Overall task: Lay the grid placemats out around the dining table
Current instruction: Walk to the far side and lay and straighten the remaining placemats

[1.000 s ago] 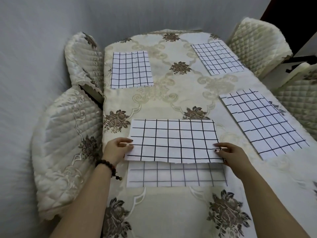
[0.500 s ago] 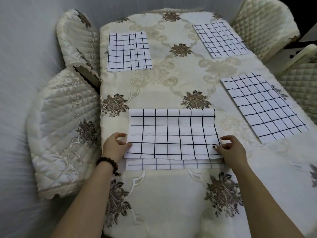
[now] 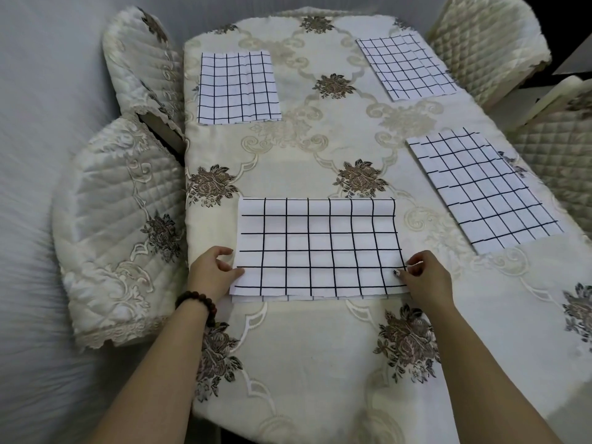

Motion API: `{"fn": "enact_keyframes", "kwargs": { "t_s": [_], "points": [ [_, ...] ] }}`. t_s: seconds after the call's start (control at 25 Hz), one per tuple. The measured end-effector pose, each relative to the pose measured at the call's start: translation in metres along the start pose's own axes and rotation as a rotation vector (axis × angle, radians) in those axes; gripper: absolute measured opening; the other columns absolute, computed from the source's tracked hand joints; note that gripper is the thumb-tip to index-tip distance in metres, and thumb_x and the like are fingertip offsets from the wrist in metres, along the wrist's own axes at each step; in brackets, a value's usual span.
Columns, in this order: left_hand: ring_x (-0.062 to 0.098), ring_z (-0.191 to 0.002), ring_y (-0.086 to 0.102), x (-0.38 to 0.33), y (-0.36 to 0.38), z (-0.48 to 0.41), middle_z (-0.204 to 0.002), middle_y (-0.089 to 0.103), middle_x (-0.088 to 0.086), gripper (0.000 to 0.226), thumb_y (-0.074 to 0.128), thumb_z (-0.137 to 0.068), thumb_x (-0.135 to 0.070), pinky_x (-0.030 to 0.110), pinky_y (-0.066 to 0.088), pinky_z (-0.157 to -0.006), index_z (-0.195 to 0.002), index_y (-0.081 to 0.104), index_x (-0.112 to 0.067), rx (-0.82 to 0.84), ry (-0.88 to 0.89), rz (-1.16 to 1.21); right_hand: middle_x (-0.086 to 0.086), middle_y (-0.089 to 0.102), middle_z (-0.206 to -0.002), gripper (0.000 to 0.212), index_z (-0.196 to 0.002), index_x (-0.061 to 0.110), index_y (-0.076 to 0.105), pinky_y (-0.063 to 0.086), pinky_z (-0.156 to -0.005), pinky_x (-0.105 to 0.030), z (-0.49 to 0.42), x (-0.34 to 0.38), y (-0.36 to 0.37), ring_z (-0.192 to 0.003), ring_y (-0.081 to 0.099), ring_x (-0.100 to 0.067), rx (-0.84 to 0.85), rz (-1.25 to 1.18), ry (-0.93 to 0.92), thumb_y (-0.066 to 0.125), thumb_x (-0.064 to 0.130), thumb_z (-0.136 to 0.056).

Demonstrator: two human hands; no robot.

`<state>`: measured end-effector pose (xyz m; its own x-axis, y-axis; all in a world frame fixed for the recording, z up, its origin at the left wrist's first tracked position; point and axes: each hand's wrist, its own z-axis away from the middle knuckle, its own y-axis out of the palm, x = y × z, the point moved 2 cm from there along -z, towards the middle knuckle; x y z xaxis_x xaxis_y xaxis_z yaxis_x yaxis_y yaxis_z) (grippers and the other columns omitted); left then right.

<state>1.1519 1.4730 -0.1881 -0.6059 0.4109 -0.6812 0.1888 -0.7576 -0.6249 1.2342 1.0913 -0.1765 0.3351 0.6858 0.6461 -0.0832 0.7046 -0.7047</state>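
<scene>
Placemats with a black grid on white are spread over a table (image 3: 304,354) that is covered by a cream cloth with brown embroidered flowers. The nearest placemat (image 3: 318,248) lies flat at the near middle of the table, its long side turned across the view. It is held at its two near corners. The left hand (image 3: 213,270) is set at the near left corner, with the thumb laid on top of the fabric and the fingers curled at its edge, so the grip is pinched on that corner. The right hand (image 3: 423,277) is set at the near right corner, its fingertips pressed together on the edge of the mat in a pinch. A second layer of white fabric (image 3: 288,298) is seen as a thin strip just beneath the near edge of this mat; whether it is a separate mat cannot be told.

Three other mats are laid out well apart from it. A far left placemat (image 3: 238,88) lies near the left edge of the table. A far right placemat (image 3: 407,67) lies tilted at the far right corner. A right-side placemat (image 3: 483,189) lies tilted along the right edge. Quilted cream chair covers (image 3: 118,225) are seen beside the table on both sides. A dark bead bracelet (image 3: 197,302) is worn on the left wrist.
</scene>
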Motion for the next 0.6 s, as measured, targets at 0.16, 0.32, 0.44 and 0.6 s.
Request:
{"fn": "enact_keyframes", "kwargs": {
  "t_s": [0.16,0.32,0.44,0.6],
  "points": [
    [0.021,-0.071,0.059,0.002,0.002,0.007,-0.072,0.061,0.004,0.039,0.078,-0.075,-0.016,0.031,0.049,-0.072,-0.11,0.061,-0.017,-0.004,0.02,-0.025,-0.002,0.058,-0.077,0.018,-0.09,0.012,0.053,0.041,-0.055,-0.027,0.006,-0.004,0.0,-0.069,0.053,-0.02,-0.026,-0.013,-0.001,0.069,0.013,-0.082],
    [0.02,-0.068,0.058,0.004,0.006,0.011,-0.069,0.059,0.001,0.041,0.076,-0.076,-0.016,0.035,0.053,-0.071,-0.114,0.06,-0.017,-0.007,0.055,-0.055,0.0,0.056,-0.076,0.017,-0.09,0.013,0.052,0.043,-0.06,-0.031,0.008,-0.006,0.002,-0.069,0.053,-0.022,-0.052,0.023,-0.02,0.068,0.013,-0.083],
    [0.021,-0.072,0.059,-0.001,0.003,0.016,-0.077,0.061,0.002,0.045,0.073,-0.079,-0.024,0.036,0.053,-0.07,-0.12,0.056,-0.018,-0.032,0.061,-0.141,-0.003,0.057,-0.085,0.019,-0.092,0.015,0.052,0.041,-0.059,-0.032,0.006,-0.006,0.001,-0.073,0.055,-0.024,-0.073,0.125,-0.032,0.067,0.021,-0.083],
    [0.03,-0.098,0.055,-0.033,0.002,0.016,-0.109,0.053,0.012,0.037,0.064,-0.084,-0.022,0.04,0.049,-0.082,-0.118,0.058,-0.008,-0.275,0.232,-0.222,-0.011,0.056,-0.106,0.026,-0.106,0.012,0.056,0.045,-0.069,-0.035,-0.006,0.016,-0.001,-0.093,0.055,-0.029,-0.188,0.137,-0.15,0.062,0.027,-0.087]
  ]
}}
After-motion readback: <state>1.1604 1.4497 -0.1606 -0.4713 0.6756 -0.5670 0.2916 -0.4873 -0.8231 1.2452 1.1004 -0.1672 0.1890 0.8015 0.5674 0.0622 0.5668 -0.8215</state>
